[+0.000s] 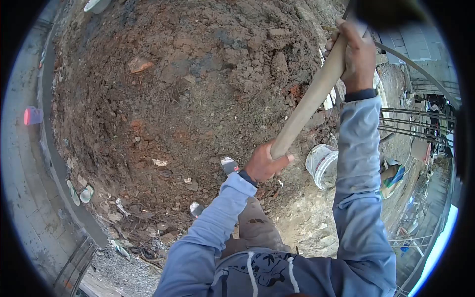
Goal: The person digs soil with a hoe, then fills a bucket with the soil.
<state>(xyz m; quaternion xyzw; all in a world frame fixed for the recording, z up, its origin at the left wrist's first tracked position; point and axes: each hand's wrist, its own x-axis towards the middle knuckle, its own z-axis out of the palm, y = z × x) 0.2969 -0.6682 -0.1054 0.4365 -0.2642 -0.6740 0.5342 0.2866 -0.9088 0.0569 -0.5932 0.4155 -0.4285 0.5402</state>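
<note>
Both my hands grip the thick wooden handle (311,101) of a long digging tool, raised at a slant toward the upper right. My left hand (264,163) is wrapped round its lower end. Higher up the shaft, my right hand (358,57) is closed round it. A dark, blurred shape (393,12) at the top edge seems to be the tool's head; its exact form cannot be made out. Below the tool lies broken brown soil (198,104) with clods and brick bits. My shoes (228,165) stand on this dirt.
A white bucket (321,163) stands to the right of my left hand. Green sandals (86,193) and a pink cup (33,116) are at the left, by a concrete edge (59,163). Steel rods (415,121) stick out at the right, near a colourful sack (392,179).
</note>
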